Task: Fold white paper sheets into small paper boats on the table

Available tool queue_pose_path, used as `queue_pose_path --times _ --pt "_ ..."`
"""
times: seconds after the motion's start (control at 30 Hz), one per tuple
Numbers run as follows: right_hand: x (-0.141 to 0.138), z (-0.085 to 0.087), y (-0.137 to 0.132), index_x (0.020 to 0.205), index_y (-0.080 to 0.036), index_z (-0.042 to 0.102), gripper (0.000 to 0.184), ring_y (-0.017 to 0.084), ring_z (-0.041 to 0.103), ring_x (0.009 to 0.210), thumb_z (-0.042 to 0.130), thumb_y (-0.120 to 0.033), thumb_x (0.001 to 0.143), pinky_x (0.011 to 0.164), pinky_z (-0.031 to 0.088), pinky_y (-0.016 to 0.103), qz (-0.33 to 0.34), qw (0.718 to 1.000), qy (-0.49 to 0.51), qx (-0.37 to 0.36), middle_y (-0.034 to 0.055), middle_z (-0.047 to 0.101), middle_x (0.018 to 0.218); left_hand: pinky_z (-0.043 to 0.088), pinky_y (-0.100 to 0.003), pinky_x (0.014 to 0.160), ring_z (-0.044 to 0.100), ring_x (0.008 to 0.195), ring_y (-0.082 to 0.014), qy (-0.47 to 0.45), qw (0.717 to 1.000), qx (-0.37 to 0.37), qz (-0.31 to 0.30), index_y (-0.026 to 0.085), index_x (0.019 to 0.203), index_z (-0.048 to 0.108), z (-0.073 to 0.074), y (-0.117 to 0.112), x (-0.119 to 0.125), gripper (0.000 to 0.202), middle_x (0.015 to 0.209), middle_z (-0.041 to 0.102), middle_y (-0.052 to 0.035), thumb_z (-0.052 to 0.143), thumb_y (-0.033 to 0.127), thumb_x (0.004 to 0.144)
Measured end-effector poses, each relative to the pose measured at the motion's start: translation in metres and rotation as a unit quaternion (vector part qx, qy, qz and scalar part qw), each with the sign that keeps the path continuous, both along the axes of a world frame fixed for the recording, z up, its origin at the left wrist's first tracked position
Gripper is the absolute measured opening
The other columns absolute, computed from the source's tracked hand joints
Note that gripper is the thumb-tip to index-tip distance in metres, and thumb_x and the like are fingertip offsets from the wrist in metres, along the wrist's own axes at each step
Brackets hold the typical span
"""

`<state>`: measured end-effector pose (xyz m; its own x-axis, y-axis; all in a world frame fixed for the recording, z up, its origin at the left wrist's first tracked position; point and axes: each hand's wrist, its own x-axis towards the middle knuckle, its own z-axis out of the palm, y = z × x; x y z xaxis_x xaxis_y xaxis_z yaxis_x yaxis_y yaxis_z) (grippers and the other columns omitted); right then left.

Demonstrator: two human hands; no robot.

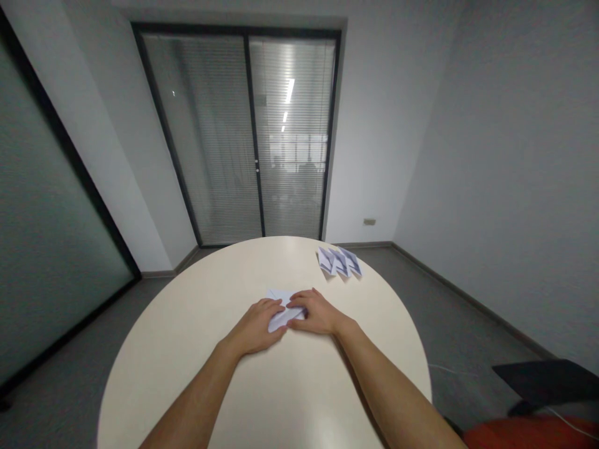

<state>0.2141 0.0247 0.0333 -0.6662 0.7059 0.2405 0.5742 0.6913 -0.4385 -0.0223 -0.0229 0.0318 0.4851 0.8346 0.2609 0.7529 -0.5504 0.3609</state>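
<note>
A folded sheet of white paper (pixel 279 319) lies on the round cream table (pixel 187 349), in front of me. My left hand (pixel 259 325) rests over its left side, fingers on top and thumb by the near edge. On the right side, my right hand (pixel 314 312) holds the paper with curved fingers and the thumb set apart below them. The fingertips of both hands almost meet at the middle of the sheet. Part of the paper is hidden beneath the hands.
Three folded white paper pieces (pixel 339 262) overlap in a row near the table's far right edge. A black flat surface (pixel 547 379) and a red seat-like thing (pixel 528 433) stand at the lower right. Behind the table is a glass door with blinds (pixel 219 149).
</note>
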Motion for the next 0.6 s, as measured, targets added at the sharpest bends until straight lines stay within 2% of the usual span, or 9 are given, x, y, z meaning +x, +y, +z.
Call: queue_pose_path --times 0.13,0.27,0.4,0.5,0.6 --pt "-0.001 0.005 -0.001 0.116 -0.024 0.075 0.045 0.03 0.062 0.117 0.067 -0.057 0.086 0.111 0.034 0.051 -0.004 0.999 -0.003 0.035 0.0112 0.072 0.119 0.04 -0.044 0.115 0.053 0.133 -0.0268 0.006 1.0 0.004 -0.006 0.021 0.131 0.064 0.002 0.0 0.0 0.043 0.143 0.061 -0.0092 0.059 0.032 0.09" --pt "-0.002 0.016 -0.004 0.105 -0.021 0.079 0.041 0.025 0.068 0.098 0.06 -0.055 0.091 0.095 0.045 0.036 -0.007 0.999 -0.011 0.044 0.0096 0.077 0.103 0.038 -0.044 0.117 0.052 0.135 -0.0263 0.016 1.0 -0.003 -0.013 0.021 0.132 0.063 0.0 0.0 -0.002 0.044 0.146 0.058 -0.0086 0.058 0.031 0.09" --pt "-0.002 0.023 -0.008 0.102 -0.021 0.08 0.038 0.023 0.069 0.093 0.06 -0.052 0.092 0.085 0.046 0.031 -0.036 0.999 -0.011 0.037 0.0087 0.077 0.097 0.036 -0.043 0.119 0.05 0.138 -0.026 0.023 1.0 -0.014 -0.012 0.019 0.135 0.062 -0.001 -0.001 -0.002 0.048 0.149 0.056 -0.0092 0.058 0.028 0.088" --pt "-0.002 0.023 -0.008 0.104 -0.022 0.079 0.036 0.022 0.068 0.09 0.062 -0.051 0.09 0.08 0.046 0.029 -0.045 0.999 -0.013 0.028 0.0077 0.077 0.096 0.036 -0.042 0.119 0.05 0.138 -0.0247 0.025 0.999 -0.016 -0.018 0.02 0.136 0.061 0.0 -0.002 -0.001 0.05 0.149 0.056 -0.0084 0.056 0.025 0.087" --pt "-0.003 0.021 -0.006 0.1 -0.022 0.079 0.035 0.02 0.067 0.08 0.058 -0.049 0.093 0.073 0.044 0.028 -0.077 0.997 -0.025 0.019 0.0063 0.077 0.088 0.035 -0.042 0.12 0.049 0.139 -0.0245 0.032 0.999 -0.022 -0.027 0.02 0.139 0.059 0.003 -0.002 0.0 0.056 0.151 0.054 -0.0083 0.057 0.023 0.083"
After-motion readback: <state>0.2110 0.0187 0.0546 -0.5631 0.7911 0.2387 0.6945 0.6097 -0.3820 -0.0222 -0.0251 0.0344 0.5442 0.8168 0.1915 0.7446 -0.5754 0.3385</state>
